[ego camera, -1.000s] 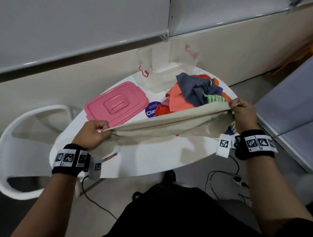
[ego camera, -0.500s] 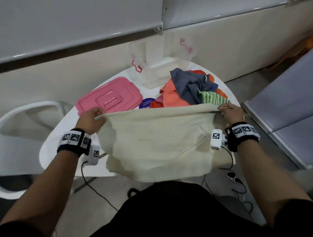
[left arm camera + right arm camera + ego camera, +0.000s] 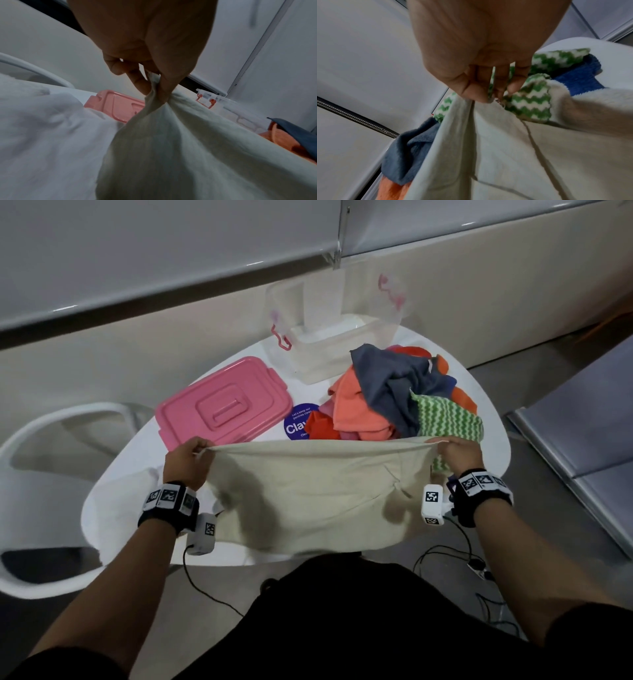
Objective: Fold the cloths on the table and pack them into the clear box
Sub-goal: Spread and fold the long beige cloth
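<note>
Beige cloth stretched between two hands over a white table.

Head view: a rounded white table [image 3: 489,419] stands by a pale wall, a white chair [image 3: 51,419] to its left. At the far side sits the clear box [image 3: 329,344], the pink lid [image 3: 222,405] left of it, a heap of cloths [image 3: 394,395] near the box. The beige cloth [image 3: 318,491] runs left to right along the near edge, its lower part hanging toward the person. The left hand [image 3: 186,463] and right hand [image 3: 457,453] each hold a top corner, knuckles up. Left wrist view: thumb and fingers [image 3: 140,83] pinch a bunched corner of the beige cloth [image 3: 188,155], the pink lid [image 3: 118,105] beyond. Right wrist view: the thumb and fingers [image 3: 513,86] pinch the other corner of the beige cloth [image 3: 513,155], touching a green zigzag cloth [image 3: 532,105].
</note>
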Demonstrator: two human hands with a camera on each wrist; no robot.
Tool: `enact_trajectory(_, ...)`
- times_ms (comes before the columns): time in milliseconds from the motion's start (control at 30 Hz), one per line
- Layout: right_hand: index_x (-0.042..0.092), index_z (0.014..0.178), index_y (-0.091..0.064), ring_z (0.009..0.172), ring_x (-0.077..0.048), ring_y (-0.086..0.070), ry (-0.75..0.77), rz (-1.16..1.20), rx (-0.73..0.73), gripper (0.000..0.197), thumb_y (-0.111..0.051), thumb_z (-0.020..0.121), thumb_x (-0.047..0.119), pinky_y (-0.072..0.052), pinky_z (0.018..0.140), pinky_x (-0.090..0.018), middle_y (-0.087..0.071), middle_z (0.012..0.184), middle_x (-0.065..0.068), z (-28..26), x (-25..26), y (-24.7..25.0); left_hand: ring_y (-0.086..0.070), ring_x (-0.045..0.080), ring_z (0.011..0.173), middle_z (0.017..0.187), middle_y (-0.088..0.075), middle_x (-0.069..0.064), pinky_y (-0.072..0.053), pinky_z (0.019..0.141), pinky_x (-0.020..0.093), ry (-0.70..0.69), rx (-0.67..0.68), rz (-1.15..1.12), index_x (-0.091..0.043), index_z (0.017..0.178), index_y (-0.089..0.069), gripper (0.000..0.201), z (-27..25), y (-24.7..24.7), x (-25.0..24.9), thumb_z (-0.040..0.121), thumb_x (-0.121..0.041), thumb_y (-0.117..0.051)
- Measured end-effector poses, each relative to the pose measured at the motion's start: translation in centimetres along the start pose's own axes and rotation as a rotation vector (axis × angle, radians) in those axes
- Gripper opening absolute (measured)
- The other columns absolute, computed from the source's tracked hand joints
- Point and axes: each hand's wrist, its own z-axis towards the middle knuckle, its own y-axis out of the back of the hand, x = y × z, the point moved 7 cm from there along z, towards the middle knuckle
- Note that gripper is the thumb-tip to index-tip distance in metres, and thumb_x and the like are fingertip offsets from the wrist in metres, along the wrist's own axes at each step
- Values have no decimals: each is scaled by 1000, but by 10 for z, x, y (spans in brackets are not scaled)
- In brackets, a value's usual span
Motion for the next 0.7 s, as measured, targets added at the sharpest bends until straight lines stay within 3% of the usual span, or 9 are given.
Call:
enact_trajectory(100,29,71,-79,72,-31,-62,45,-25,-76,33,-54,70,7,-55,67,-41,-72,73,-6,-11,-17,14,-60,15,77,84,-67,2,-41,75,24,-60,50,-79,-19,86,-68,10,-14,0,6,87,-9,-67)
enact_trajectory(133,27,70,-79,65,-34,-57,63,-51,-84,33,-53,72,7,-52,60,-41,-69,70,-12,-15,-26,17,-61,6,75,84,-69,3,-43,75,20,-84,69,-99,-19,83,-68,14,-20,0,11,86,-6,-68)
enact_trajectory(233,16,74,-77,63,-28,-49,59,-57,-58,32,-52,81,-2,-42,56,-29,-60,68,-17,-34,-63,19,-58,-20,76,86,-72,1,-37,73,-3,-80,134,-146,-14,80,-74,12,-43,-3,29,85,-4,-70)
enact_trajectory(300,11,75,-76,67,-26,-51,11,-51,-85,29,-53,81,-6,-42,59,-26,-61,67,-14,-46,-93,20,-62,-12,76,85,-73,1,-40,76,-2,-26,205,-165,-11,79,-76,10,-58,-11,44,83,-2,-73)
enact_trajectory(400,23,61,-74,61,-25,-50,-16,-50,-169,39,-52,74,-5,-41,58,-30,-61,58,-9,-57,-127,19,-66,10,81,80,-74,-5,-50,86,24,25,278,-176,-18,73,-77,14,-72,-23,61,78,-5,-78)
enact_trajectory(433,25,58,-74,55,-24,-47,-21,-44,-198,40,-51,73,-5,-39,55,-29,-59,51,-5,-62,-133,18,-66,12,83,79,-73,-7,-49,87,27,22,282,-155,-21,70,-76,19,-74,-25,65,77,-3,-77)
enact_trajectory(567,19,66,-74,44,-20,-34,-48,-61,-277,40,-46,76,-8,-28,42,-23,-50,37,7,-76,-144,20,-63,15,84,81,-71,-2,-49,88,30,-46,300,-37,-20,65,-74,26,-83,-32,74,69,5,-72)
enact_trajectory(633,22,62,-71,46,-20,-37,-58,-58,-290,41,-46,76,-8,-30,44,-26,-51,36,9,-80,-148,22,-62,17,83,84,-67,0,-49,85,30,-69,338,9,-20,63,-73,23,-90,-33,75,66,3,-74)
enact_trajectory(700,18,63,-70,53,-23,-43,-68,-56,-281,38,-46,76,-8,-37,49,-30,-57,48,2,-80,-155,23,-62,20,82,84,-65,0,-47,83,28,-70,372,29,-19,62,-71,23,-94,-35,78,64,3,-75)
